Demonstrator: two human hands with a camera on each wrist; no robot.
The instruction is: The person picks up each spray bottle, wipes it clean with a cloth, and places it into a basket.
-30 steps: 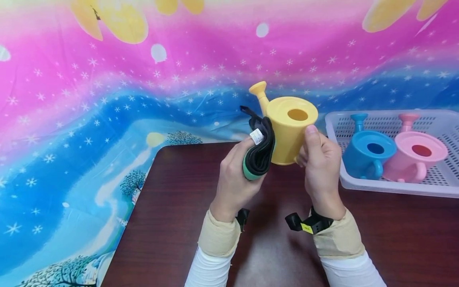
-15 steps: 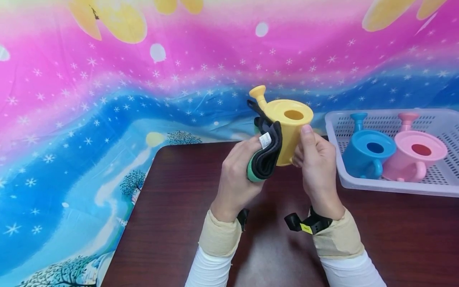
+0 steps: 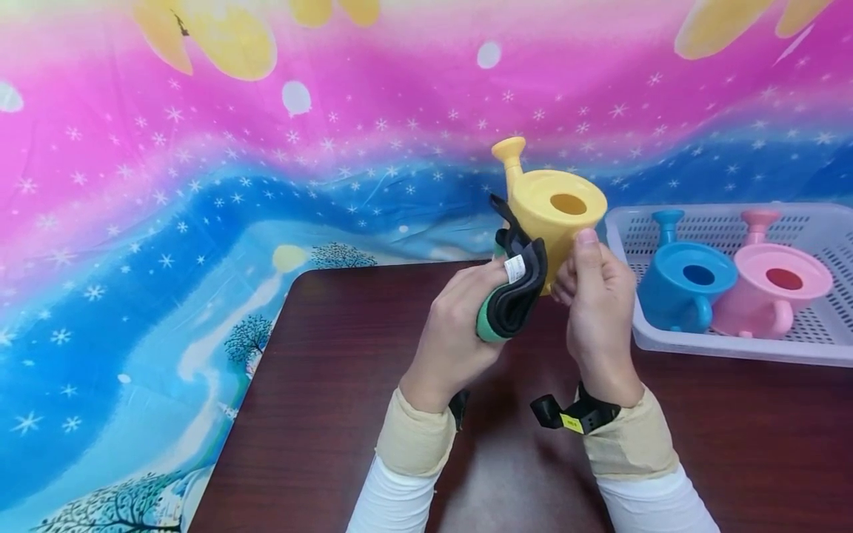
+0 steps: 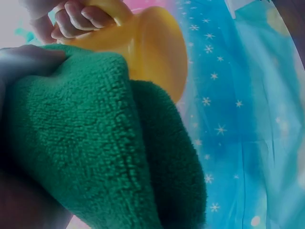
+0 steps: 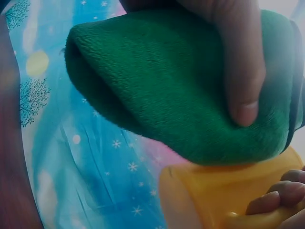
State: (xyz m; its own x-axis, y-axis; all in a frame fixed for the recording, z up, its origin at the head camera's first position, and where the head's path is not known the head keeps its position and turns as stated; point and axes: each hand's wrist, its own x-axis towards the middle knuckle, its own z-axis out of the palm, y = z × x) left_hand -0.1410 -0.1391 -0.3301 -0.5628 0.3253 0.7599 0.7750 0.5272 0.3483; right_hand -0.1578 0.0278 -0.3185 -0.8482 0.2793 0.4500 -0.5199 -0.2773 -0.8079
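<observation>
My left hand point(image 3: 453, 337) grips a folded cloth, green plush point(image 4: 86, 129) on one face and black on the other. A white label and a black loop show on the cloth point(image 3: 512, 311) in the head view. The cloth lies against the side of a yellow toy watering can point(image 3: 560, 240), which is held up over the table with its spout pointing away. My right hand point(image 3: 600, 311) grips the can at its handle, thumb up near the top rim. In the right wrist view, the cloth point(image 5: 167, 86) presses along the can's wall point(image 5: 214, 191).
At the right, a white perforated plastic basket point(image 3: 733, 351) holds a blue watering can point(image 3: 673, 296) and a pink watering can point(image 3: 753, 296). A dark wooden table point(image 3: 320, 385) lies beneath the hands. Behind it hangs a pink and blue snowflake-patterned cloth backdrop point(image 3: 400, 111).
The left hand has moved right with the cloth, along the can's side. The yellow can dipped slightly, then rose and shifted right, tilting a little. The basket and its cans stayed put.
</observation>
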